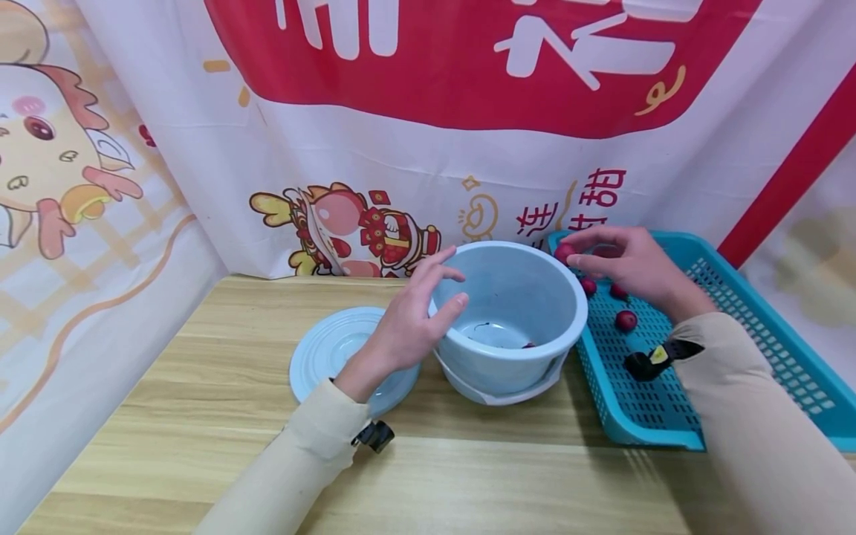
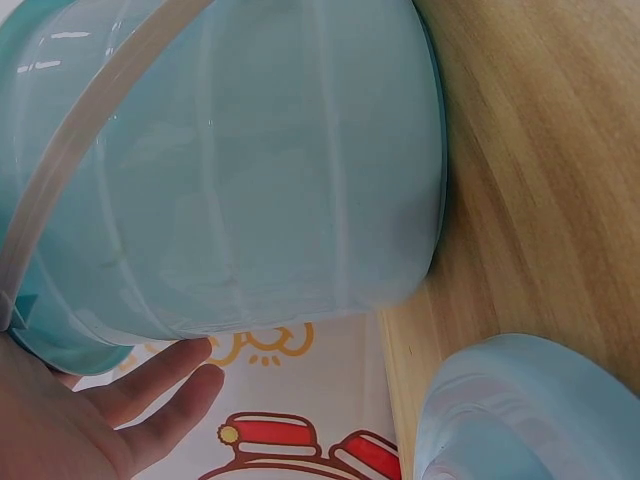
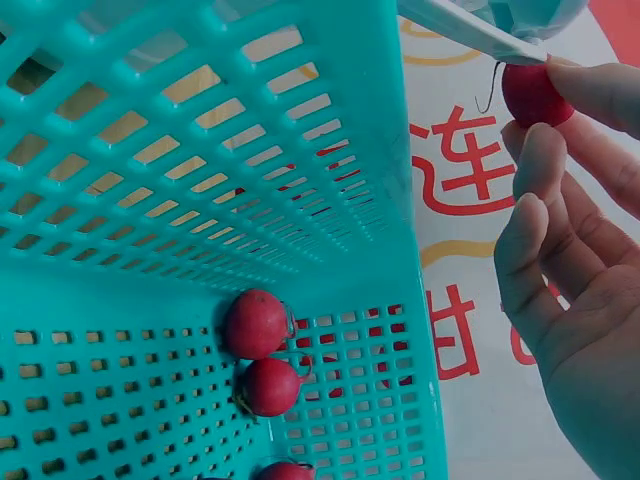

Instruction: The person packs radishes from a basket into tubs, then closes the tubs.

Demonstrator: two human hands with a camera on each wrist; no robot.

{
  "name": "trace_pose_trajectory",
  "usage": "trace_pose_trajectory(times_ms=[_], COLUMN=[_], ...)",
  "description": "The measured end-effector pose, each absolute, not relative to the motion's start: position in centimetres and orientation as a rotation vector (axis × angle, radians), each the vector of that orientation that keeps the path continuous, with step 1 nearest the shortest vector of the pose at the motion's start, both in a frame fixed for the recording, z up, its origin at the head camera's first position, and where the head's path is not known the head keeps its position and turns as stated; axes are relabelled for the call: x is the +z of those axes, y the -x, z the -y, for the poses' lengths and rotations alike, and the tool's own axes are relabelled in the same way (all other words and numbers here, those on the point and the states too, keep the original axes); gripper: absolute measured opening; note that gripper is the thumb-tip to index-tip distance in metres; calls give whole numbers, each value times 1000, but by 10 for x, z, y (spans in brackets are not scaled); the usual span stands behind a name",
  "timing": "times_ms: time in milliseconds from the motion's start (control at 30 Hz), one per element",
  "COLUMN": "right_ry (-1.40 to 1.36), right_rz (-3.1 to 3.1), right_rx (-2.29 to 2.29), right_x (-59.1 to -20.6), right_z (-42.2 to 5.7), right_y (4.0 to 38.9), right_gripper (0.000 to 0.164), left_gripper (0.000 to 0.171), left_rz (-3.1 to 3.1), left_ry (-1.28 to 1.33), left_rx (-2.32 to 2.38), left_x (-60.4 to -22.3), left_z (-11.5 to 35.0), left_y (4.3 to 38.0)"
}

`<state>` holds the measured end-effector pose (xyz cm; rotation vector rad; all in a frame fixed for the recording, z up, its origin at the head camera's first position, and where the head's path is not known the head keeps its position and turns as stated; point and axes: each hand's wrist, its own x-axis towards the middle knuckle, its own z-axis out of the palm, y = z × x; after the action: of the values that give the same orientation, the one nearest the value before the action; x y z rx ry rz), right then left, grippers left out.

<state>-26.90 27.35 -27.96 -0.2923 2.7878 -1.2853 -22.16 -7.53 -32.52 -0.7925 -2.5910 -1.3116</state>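
Note:
My right hand (image 1: pixel 622 266) pinches a red radish (image 3: pixel 532 95) between thumb and fingers, over the basket's far left corner and close to the bucket's rim. A thin root trails from that radish. My left hand (image 1: pixel 420 316) is at the left side of the pale blue bucket (image 1: pixel 511 375), fingers loosely spread by the rim and holding nothing. Inside the bucket, a thin dark strand and a small dark red bit show at the bottom; the near wall hides part of the floor. Several radishes (image 1: pixel 626 321) lie in the teal basket (image 1: pixel 618 427) right of the bucket.
A round pale blue lid (image 1: pixel 321 349) lies on the wooden table (image 1: pixel 221 416), left of the bucket and partly under my left forearm. The bucket's handle (image 2: pixel 75 140) hangs down along its side. Behind the table hangs a printed white and red cloth (image 1: pixel 374 148).

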Motion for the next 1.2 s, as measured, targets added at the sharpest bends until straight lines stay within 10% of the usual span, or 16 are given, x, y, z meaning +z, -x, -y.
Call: trace_pose_trajectory(times_ms=[1200], right_ry=[719], right_rz=[-2995], right_rx=[-1231], right_x=[-288], right_z=[-223], right_y=[251], right_gripper=[37], left_gripper=[48], left_rz=[2582], left_ry=[792], left_rx=[-1326], left_x=[-326], left_z=[74], left_y=[221])
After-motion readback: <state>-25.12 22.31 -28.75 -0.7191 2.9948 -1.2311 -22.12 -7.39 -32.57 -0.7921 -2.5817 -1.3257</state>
